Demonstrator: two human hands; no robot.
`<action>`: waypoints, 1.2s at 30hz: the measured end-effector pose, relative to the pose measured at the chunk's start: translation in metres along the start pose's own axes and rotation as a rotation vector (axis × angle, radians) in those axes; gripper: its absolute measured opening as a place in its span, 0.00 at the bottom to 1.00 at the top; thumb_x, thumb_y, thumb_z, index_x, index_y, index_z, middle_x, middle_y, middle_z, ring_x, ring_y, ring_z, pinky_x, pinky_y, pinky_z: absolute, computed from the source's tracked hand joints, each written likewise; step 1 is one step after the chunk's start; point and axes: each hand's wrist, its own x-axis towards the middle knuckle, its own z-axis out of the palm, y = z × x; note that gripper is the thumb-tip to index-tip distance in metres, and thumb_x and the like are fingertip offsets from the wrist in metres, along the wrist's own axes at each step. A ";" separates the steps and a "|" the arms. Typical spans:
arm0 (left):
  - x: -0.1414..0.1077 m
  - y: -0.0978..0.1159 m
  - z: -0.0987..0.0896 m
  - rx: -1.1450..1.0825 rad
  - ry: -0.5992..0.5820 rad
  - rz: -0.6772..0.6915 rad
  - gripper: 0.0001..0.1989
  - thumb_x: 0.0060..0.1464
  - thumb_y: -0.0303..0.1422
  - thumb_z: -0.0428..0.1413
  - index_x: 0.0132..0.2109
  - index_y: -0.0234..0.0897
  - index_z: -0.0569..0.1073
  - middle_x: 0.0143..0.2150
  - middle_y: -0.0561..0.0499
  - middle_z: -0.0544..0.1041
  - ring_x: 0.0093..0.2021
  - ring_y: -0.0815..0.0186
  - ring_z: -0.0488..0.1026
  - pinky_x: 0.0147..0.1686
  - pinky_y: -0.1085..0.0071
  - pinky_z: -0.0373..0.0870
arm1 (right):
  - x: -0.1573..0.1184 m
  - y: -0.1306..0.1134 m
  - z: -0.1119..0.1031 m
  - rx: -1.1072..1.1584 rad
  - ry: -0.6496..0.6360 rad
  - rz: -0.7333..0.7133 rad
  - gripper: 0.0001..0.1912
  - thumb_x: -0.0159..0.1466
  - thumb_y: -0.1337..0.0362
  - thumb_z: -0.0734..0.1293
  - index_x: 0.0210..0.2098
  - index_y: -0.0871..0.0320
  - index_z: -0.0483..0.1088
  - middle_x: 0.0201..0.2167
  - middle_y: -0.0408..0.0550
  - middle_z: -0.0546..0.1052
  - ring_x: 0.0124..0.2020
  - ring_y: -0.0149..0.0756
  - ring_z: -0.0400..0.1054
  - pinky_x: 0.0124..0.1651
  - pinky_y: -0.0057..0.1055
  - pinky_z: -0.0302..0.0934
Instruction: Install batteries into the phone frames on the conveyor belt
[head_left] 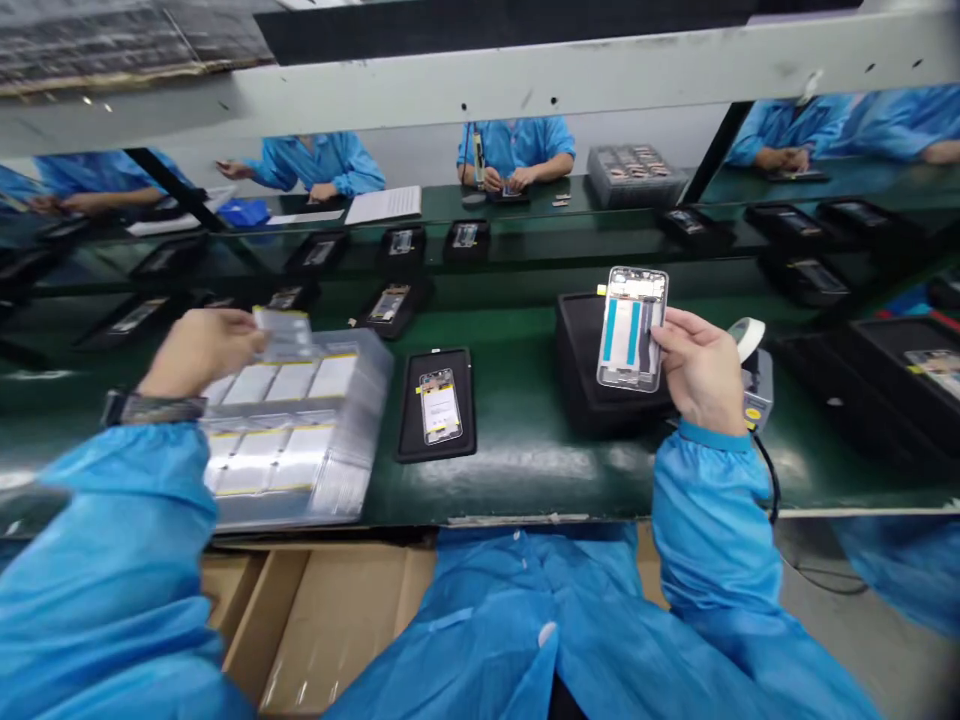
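My left hand (196, 352) pinches a flat white battery (285, 333), slightly blurred, above a stack of clear plastic trays (349, 430) filled with similar white batteries. In my right hand (703, 368) is a phone frame (632, 328), held upright by its right edge, with two blue-green strips showing inside it. Below and behind that frame sits a stack of black trays (592, 385). Between my hands, a black tray (437, 449) lies on the green bench and bears another phone frame (440, 406) with a white battery in it.
A roll of white tape (747, 338) and a grey device (759, 390) stand beside my right wrist. More black trays with phones line the shelf (517, 240) behind. Across it, several people in blue work. An open cardboard box (337, 620) is below the bench edge.
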 end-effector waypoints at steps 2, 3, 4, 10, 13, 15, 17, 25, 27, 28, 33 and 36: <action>-0.038 0.039 0.033 -0.097 0.000 -0.031 0.09 0.52 0.36 0.67 0.32 0.37 0.76 0.18 0.57 0.71 0.18 0.69 0.65 0.21 0.77 0.58 | -0.021 0.004 0.017 0.090 -0.051 -0.015 0.16 0.53 0.68 0.81 0.41 0.56 0.81 0.38 0.46 0.85 0.34 0.34 0.79 0.34 0.28 0.76; -0.059 0.059 0.053 -0.201 -0.066 -0.018 0.08 0.52 0.36 0.67 0.36 0.37 0.78 0.21 0.57 0.75 0.19 0.70 0.65 0.20 0.77 0.58 | -0.032 0.008 0.026 0.107 -0.083 0.000 0.18 0.53 0.66 0.82 0.43 0.56 0.81 0.39 0.46 0.85 0.34 0.34 0.79 0.33 0.27 0.76; -0.078 0.079 0.074 -0.300 -0.152 -0.004 0.10 0.53 0.37 0.67 0.40 0.36 0.80 0.24 0.56 0.78 0.20 0.70 0.67 0.22 0.76 0.61 | -0.044 0.012 0.035 0.115 -0.119 0.027 0.19 0.54 0.65 0.82 0.44 0.56 0.80 0.40 0.46 0.85 0.34 0.34 0.80 0.33 0.27 0.76; -0.138 0.131 0.163 -0.587 -0.487 -0.064 0.18 0.54 0.40 0.67 0.47 0.32 0.80 0.27 0.49 0.81 0.19 0.71 0.65 0.18 0.76 0.60 | -0.096 0.041 0.064 0.100 -0.252 0.152 0.22 0.58 0.58 0.81 0.49 0.55 0.76 0.44 0.48 0.85 0.42 0.38 0.81 0.40 0.32 0.77; -0.142 0.128 0.179 -0.607 -0.529 -0.095 0.18 0.55 0.40 0.66 0.48 0.32 0.79 0.27 0.50 0.80 0.18 0.72 0.65 0.16 0.77 0.59 | -0.109 0.048 0.066 0.085 -0.280 0.151 0.23 0.59 0.56 0.80 0.50 0.54 0.75 0.46 0.49 0.84 0.46 0.40 0.80 0.48 0.36 0.78; -0.145 0.127 0.184 -0.598 -0.527 -0.098 0.19 0.54 0.39 0.67 0.49 0.33 0.79 0.30 0.49 0.81 0.19 0.72 0.65 0.16 0.78 0.59 | -0.113 0.050 0.066 0.083 -0.288 0.154 0.23 0.60 0.55 0.80 0.51 0.54 0.74 0.46 0.50 0.84 0.47 0.41 0.80 0.51 0.39 0.78; -0.148 0.130 0.188 -0.571 -0.495 -0.076 0.18 0.54 0.38 0.67 0.48 0.33 0.79 0.34 0.47 0.82 0.22 0.71 0.69 0.17 0.77 0.61 | -0.117 0.052 0.065 0.089 -0.284 0.161 0.24 0.60 0.54 0.80 0.52 0.53 0.74 0.47 0.51 0.84 0.48 0.43 0.80 0.53 0.42 0.78; -0.160 0.119 0.206 -0.557 -0.264 -0.020 0.22 0.49 0.37 0.72 0.49 0.36 0.78 0.40 0.48 0.79 0.33 0.68 0.75 0.29 0.75 0.71 | -0.125 0.053 0.060 0.136 -0.261 0.170 0.26 0.59 0.53 0.81 0.51 0.53 0.72 0.49 0.51 0.83 0.50 0.45 0.80 0.55 0.44 0.77; -0.164 0.110 0.213 -0.699 -0.398 -0.103 0.26 0.51 0.42 0.72 0.52 0.35 0.76 0.40 0.47 0.81 0.34 0.66 0.78 0.33 0.72 0.75 | -0.124 0.056 0.061 0.134 -0.269 0.182 0.27 0.58 0.52 0.81 0.52 0.52 0.71 0.48 0.51 0.84 0.49 0.45 0.80 0.54 0.43 0.77; -0.167 0.106 0.217 -0.761 -0.464 -0.134 0.26 0.52 0.45 0.71 0.51 0.35 0.75 0.39 0.47 0.81 0.35 0.64 0.79 0.36 0.70 0.76 | -0.123 0.058 0.062 0.128 -0.268 0.191 0.29 0.58 0.51 0.81 0.53 0.52 0.71 0.48 0.50 0.84 0.48 0.45 0.80 0.53 0.43 0.77; -0.182 0.104 0.239 -0.887 -0.481 -0.222 0.25 0.52 0.50 0.71 0.43 0.36 0.72 0.39 0.46 0.83 0.37 0.62 0.80 0.38 0.69 0.77 | -0.121 0.063 0.068 0.042 -0.254 0.176 0.27 0.59 0.47 0.80 0.49 0.53 0.73 0.44 0.50 0.85 0.44 0.45 0.81 0.48 0.42 0.78; -0.184 0.112 0.251 -0.872 -0.378 -0.244 0.24 0.54 0.51 0.68 0.42 0.34 0.76 0.39 0.47 0.83 0.35 0.64 0.78 0.35 0.71 0.74 | -0.123 0.063 0.070 0.022 -0.266 0.174 0.25 0.58 0.45 0.80 0.45 0.53 0.74 0.42 0.49 0.85 0.41 0.44 0.81 0.48 0.41 0.78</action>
